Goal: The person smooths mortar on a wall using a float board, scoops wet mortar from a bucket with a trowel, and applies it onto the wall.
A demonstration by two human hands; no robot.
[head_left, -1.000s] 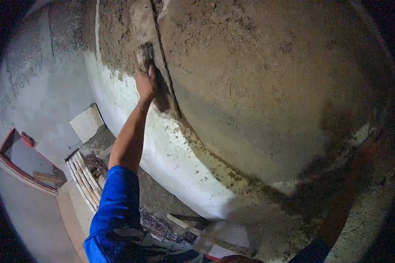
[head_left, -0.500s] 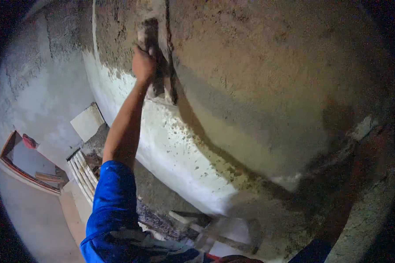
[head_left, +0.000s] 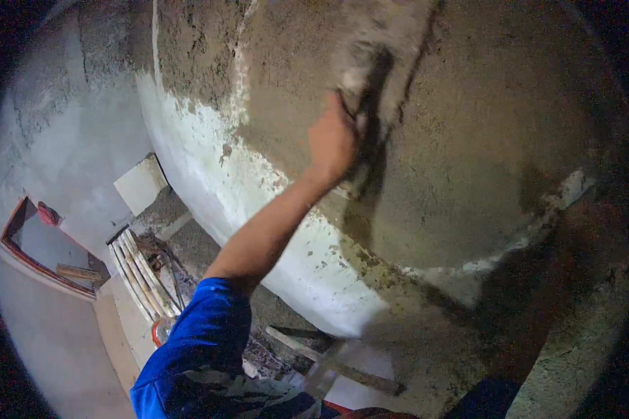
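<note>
My left hand (head_left: 334, 136) is closed around the dark handle of a plastering float (head_left: 379, 66). The flat blade lies against the wall (head_left: 482, 105), smeared by motion, with a dark shadow line along its right edge. Under the blade the wall is coated with grey-brown wet plaster. Lower down, a white band (head_left: 210, 160) with spatters runs diagonally. My right arm (head_left: 548, 314) reaches up the right side in deep shadow. Its hand is lost in the dark, so its fingers and anything in them cannot be made out.
At lower left several long pale strips (head_left: 140, 276) lean near a pale square board (head_left: 141, 184). Farther left is a wood-framed opening (head_left: 21, 230) with a red item (head_left: 47, 214) beside it. A wooden plank (head_left: 342, 366) lies below my left arm.
My left hand has swept the float to the right across the wall, and the float now tilts more. A rough pale plaster edge shows where it was. My right arm stays about the same.
</note>
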